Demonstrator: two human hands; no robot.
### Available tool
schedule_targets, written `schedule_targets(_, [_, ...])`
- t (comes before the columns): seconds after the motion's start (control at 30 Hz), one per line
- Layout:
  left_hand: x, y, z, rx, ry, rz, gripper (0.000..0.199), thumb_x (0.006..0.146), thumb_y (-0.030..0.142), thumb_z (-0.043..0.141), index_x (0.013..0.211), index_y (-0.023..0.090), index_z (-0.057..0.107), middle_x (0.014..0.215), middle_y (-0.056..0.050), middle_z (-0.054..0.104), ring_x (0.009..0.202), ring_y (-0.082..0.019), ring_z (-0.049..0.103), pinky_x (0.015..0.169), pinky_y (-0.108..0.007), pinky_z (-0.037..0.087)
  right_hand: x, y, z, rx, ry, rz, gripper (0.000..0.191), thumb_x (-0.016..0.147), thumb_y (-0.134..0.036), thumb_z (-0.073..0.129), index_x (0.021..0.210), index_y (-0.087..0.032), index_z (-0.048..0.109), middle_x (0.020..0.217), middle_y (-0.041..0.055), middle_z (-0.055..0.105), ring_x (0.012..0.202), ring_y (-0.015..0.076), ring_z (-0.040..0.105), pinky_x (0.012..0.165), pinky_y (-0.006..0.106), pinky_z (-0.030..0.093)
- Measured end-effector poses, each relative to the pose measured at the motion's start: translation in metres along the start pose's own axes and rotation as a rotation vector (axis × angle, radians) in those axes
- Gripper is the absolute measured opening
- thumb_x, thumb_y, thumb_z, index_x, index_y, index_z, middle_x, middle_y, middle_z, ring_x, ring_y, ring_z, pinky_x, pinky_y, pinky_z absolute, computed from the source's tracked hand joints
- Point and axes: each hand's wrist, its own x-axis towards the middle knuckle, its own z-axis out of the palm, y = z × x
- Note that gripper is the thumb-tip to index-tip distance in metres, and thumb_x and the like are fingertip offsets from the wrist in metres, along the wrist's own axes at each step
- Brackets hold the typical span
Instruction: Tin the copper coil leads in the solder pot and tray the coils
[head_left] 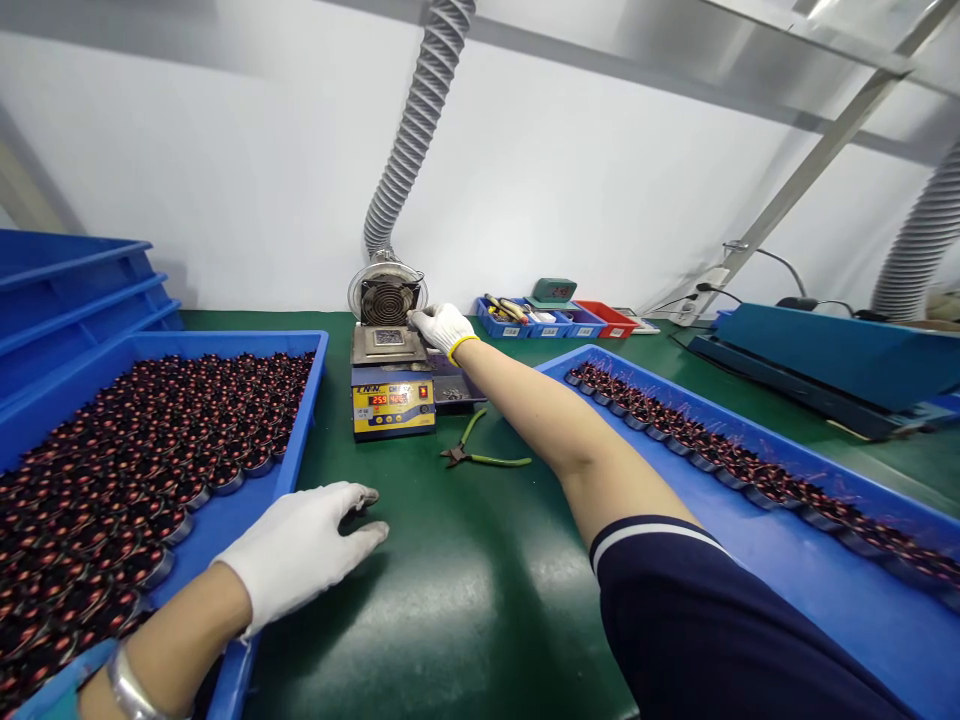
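Observation:
My left hand (311, 550), in a white glove, hovers over the green table beside the left blue tray. Its thumb and fingers are apart with nothing between them. Stretched far forward, my right hand (444, 328) wears a white glove with a yellow cuff. Its fingers are closed at the right side of a small solder pot (394, 408) with a yellow front panel and red digits; whatever they pinch is too small to make out. The pot's square bath (388, 337) shows a grey surface. Green-handled side cutters (480, 452) lie open on the table before it.
The left blue tray (319, 370) holds many dark round coil parts (187, 430); the right blue tray (675, 545) holds a row of them (697, 445). A fan and grey hose (420, 110) stand behind the pot. Small bins (547, 328) line the wall, and a blue machine (832, 360) is at right.

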Motion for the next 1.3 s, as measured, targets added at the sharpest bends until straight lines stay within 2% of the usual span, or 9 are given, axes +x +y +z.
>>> schedule_targets(0.2, [-0.001, -0.001, 0.000, 0.001, -0.006, 0.001, 0.050, 0.078, 0.052, 0.044, 0.116, 0.025, 0.061, 0.120, -0.005, 0.063, 0.107, -0.025, 0.059, 0.090, -0.034, 0.045, -0.004, 0.003, -0.004, -0.037, 0.035, -0.035, 0.041, 0.082, -0.048, 0.048, 0.099, -0.017, 0.069, 0.081, 0.0055, 0.067, 0.086, 0.0188, 0.063, 0.076, 0.023, 0.043])
schedule_targets(0.63, [0.000, 0.000, 0.000, -0.006, 0.013, -0.005, 0.049, 0.077, 0.053, 0.045, 0.114, 0.026, 0.062, 0.118, -0.003, 0.064, 0.107, -0.024, 0.060, 0.089, -0.032, 0.046, -0.009, 0.006, 0.001, -0.004, 0.015, 0.035, 0.048, 0.084, -0.055, 0.041, 0.095, -0.019, 0.070, 0.078, 0.0051, 0.066, 0.081, 0.0179, 0.063, 0.072, 0.023, 0.043])
schedule_targets(1.1, [0.000, 0.000, 0.000, -0.010, -0.005, -0.019, 0.050, 0.076, 0.054, 0.046, 0.115, 0.026, 0.060, 0.119, -0.002, 0.064, 0.107, -0.024, 0.059, 0.090, -0.032, 0.046, -0.010, 0.006, 0.002, 0.003, 0.009, 0.052, 0.044, 0.083, -0.053, 0.044, 0.096, -0.020, 0.070, 0.079, 0.0045, 0.067, 0.083, 0.0182, 0.063, 0.074, 0.023, 0.043])
schedule_targets(1.3, [0.000, 0.000, 0.000, -0.016, -0.002, -0.013, 0.052, 0.077, 0.055, 0.045, 0.116, 0.025, 0.060, 0.119, -0.003, 0.063, 0.107, -0.023, 0.059, 0.090, -0.031, 0.046, -0.010, 0.008, -0.001, 0.031, 0.043, 0.062, 0.044, 0.082, -0.053, 0.045, 0.094, -0.018, 0.069, 0.080, 0.0050, 0.067, 0.084, 0.0183, 0.063, 0.075, 0.023, 0.044])
